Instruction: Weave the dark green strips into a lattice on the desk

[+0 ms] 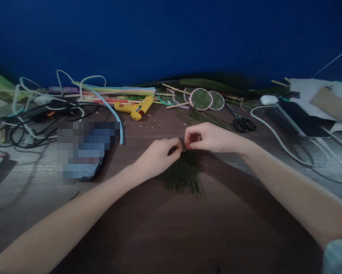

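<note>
At the middle of the brown table my left hand (pixel 159 156) pinches the top of a bundle of dark green needle-like strands (pixel 184 177). The strands fan out toward me below the fingertips. Close on its right, my right hand (pixel 206 137) has thumb and forefinger pressed together at the same tip; what lies between them is too small to make out. Behind the hands more thin green strands (pixel 209 118) lie on the table.
A yellow glue gun (pixel 135 108), colored strips and round green discs on sticks (pixel 201 99) line the back. Black scissors (pixel 243 123) lie right of them. A blurred-screen phone (pixel 92 152) and tangled cables are left; a dark device (pixel 305 118) and white cable are right.
</note>
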`<state>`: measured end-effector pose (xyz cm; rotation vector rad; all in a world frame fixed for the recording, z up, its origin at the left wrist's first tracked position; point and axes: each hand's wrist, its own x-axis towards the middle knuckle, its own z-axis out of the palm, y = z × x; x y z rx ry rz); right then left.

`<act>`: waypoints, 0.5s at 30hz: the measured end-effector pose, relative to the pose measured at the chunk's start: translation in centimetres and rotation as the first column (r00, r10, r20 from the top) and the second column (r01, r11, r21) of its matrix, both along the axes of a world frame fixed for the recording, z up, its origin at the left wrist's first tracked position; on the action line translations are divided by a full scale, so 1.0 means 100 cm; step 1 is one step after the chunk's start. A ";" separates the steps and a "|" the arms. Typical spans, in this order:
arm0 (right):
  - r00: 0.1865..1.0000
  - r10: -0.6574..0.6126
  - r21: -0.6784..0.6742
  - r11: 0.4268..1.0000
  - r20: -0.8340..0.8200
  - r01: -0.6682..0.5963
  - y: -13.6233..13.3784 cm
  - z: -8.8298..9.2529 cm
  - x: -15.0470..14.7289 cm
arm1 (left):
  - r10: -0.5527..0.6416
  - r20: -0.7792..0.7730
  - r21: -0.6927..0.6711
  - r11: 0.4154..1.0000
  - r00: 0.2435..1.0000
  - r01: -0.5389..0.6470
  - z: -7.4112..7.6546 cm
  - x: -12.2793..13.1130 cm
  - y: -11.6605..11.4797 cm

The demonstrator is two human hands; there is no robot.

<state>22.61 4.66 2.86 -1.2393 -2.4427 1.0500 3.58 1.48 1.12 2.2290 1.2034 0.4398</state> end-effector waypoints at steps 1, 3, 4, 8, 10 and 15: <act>1.000 0.000 -0.006 1.000 -0.004 0.000 0.000 0.001 0.000 | 0.001 0.002 -0.001 1.000 1.000 -0.001 0.000 0.000 0.000; 1.000 -0.003 -0.020 1.000 -0.015 0.002 0.000 0.002 0.001 | 0.001 -0.001 -0.001 1.000 1.000 -0.001 0.000 0.000 0.000; 1.000 -0.005 -0.030 1.000 -0.025 0.005 0.000 0.002 0.001 | 0.000 -0.002 0.000 1.000 1.000 0.000 0.000 0.000 0.000; 0.998 -0.007 -0.090 0.996 -0.069 0.000 0.001 0.004 0.002 | 0.000 -0.001 0.008 1.000 1.000 0.000 0.000 -0.001 0.000; 0.998 -0.004 -0.112 0.994 -0.066 -0.004 0.002 0.004 0.002 | 0.003 0.000 0.012 1.000 1.000 -0.003 0.000 0.000 0.000; 0.999 0.026 -0.123 0.992 -0.045 -0.031 0.003 0.004 0.003 | -0.009 0.002 -0.002 1.000 1.000 0.009 0.001 0.000 0.001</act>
